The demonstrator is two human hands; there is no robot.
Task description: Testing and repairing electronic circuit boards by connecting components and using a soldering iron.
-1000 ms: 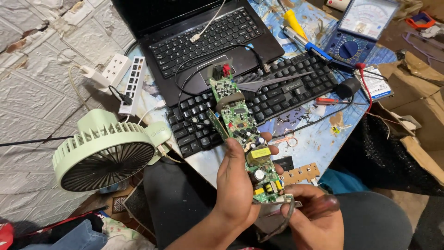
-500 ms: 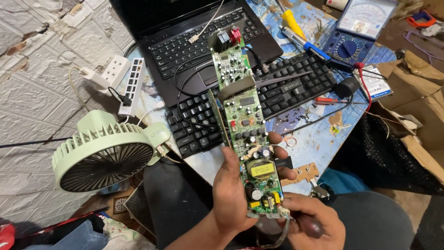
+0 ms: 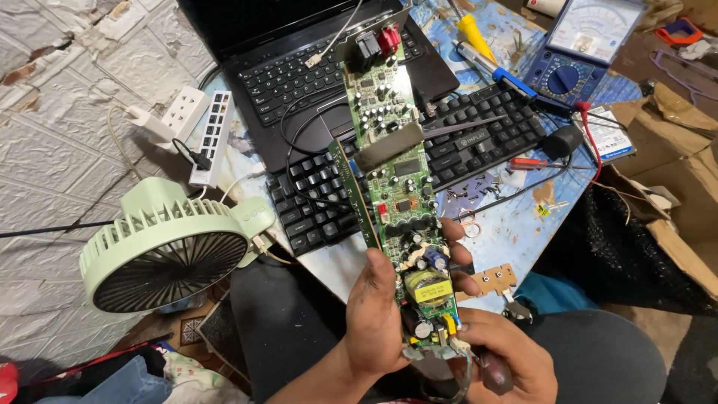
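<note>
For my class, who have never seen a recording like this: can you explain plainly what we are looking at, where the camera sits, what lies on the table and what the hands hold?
There is no machine here: a person works with two bare hands. The one camera is worn on the person's head and looks down over the lap and table.

The left hand grips a long green circuit board by its lower part, holding it upright over the table. The right hand is at the board's bottom end and holds a dark-handled tool; its tip is hidden.

On the blue table lie a black keyboard, an open laptop, a blue dial meter and a white power strip. A pale green fan stands at the left.
</note>
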